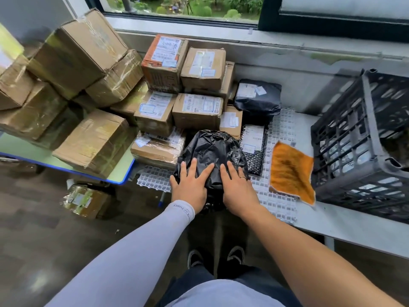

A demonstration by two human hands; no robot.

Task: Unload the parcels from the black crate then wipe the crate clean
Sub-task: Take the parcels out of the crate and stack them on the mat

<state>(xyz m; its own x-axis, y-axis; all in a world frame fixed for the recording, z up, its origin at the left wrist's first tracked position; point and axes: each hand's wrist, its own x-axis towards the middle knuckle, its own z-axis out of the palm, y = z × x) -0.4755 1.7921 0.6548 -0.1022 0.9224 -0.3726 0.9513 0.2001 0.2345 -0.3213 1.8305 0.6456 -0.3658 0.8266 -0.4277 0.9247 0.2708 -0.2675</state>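
While hands (213,185) press flat, black parcel (210,149) beneath

Black crate (363,138) (lattice-patterned), orange cloth (292,171)

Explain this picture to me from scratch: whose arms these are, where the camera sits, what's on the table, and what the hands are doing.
There is no machine here. A person wears a camera on the head, looking forward and down, so you see their own arms and shoes. The left hand, with a grey sleeve, and the right hand both lie flat with straight fingers on a black bag parcel on a white grid mat. They press on it rather than grip it. Behind it cardboard boxes are stacked, with more dark mailers beside them. To the right lies an orange cloth, and beyond it stands the black crate on the table. Whether anything remains inside the crate is hard to tell.
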